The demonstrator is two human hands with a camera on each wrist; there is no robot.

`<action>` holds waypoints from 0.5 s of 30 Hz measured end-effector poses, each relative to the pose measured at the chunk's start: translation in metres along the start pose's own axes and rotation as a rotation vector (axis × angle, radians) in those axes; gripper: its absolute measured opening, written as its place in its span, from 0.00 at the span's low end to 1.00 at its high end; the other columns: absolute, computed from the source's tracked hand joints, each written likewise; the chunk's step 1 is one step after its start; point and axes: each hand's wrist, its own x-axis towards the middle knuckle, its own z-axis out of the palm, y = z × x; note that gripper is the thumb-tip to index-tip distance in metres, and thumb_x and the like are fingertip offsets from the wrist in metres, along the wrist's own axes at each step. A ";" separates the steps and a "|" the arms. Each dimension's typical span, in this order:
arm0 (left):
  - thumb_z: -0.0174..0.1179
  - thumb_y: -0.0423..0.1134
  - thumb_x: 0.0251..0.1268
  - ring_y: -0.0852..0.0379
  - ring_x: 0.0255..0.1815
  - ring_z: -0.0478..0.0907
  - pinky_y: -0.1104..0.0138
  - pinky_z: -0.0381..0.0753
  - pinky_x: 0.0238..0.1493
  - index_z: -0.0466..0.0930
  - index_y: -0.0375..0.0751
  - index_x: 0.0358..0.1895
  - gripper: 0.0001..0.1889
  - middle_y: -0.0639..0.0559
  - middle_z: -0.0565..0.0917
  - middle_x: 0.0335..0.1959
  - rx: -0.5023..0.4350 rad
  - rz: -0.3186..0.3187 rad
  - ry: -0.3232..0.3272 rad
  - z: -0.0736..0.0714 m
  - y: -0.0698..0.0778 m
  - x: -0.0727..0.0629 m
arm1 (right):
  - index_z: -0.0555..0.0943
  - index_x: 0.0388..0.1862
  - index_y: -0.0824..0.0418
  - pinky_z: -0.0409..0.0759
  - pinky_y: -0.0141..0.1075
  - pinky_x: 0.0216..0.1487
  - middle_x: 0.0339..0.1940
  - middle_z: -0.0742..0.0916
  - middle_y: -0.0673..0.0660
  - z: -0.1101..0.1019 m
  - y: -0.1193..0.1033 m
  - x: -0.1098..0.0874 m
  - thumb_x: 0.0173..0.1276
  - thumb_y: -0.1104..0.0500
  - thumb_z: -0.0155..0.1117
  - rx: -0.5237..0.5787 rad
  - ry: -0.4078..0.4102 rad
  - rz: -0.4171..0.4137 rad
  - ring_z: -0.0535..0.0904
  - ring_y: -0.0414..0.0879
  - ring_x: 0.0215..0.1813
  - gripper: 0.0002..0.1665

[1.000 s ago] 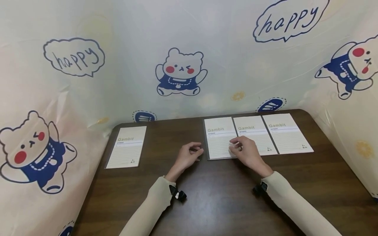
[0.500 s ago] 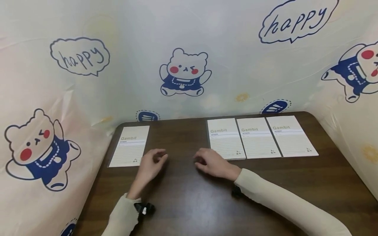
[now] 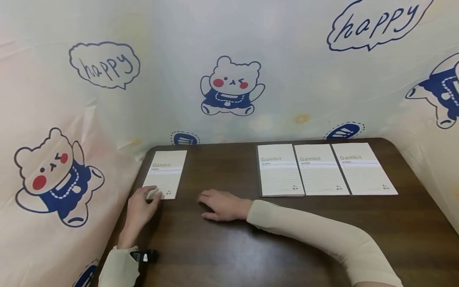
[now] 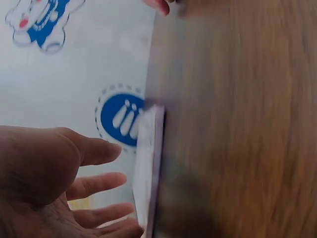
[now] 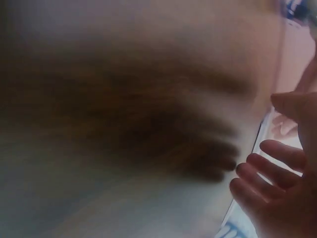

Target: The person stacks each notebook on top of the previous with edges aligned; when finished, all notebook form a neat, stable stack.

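My left hand (image 3: 139, 209) is at the near left corner of a white notepad (image 3: 166, 167) printed "Gambit", its fingers overlapping the lower part. In the left wrist view the left hand (image 4: 44, 168) has its thumb and fingers spread apart beside the notepad's thin edge (image 4: 153, 163). Over the dark wooden table, right of that notepad, my right hand (image 3: 222, 205) reaches leftward with nothing in it. Its relaxed, slightly bent fingers show in the right wrist view (image 5: 267, 173).
Three similar notepads, the left (image 3: 281, 175), middle (image 3: 320, 175) and right one (image 3: 363, 175), lie side by side at the back right of the table (image 3: 222, 255). A curtain (image 3: 165, 79) with bear prints and "happy" bubbles encloses the table's back and sides.
Both hands have swept left: the left hand from mid-table to the lone notepad, the right hand from over the row of notepads to mid-table. The head view has shifted slightly.
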 end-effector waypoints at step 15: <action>0.61 0.50 0.75 0.13 0.77 0.50 0.27 0.55 0.76 0.62 0.23 0.76 0.39 0.14 0.51 0.78 0.109 -0.196 -0.285 -0.001 -0.023 0.013 | 0.45 0.88 0.53 0.52 0.40 0.88 0.90 0.48 0.48 0.016 -0.030 0.075 0.82 0.29 0.40 -0.081 -0.199 -0.005 0.44 0.46 0.90 0.48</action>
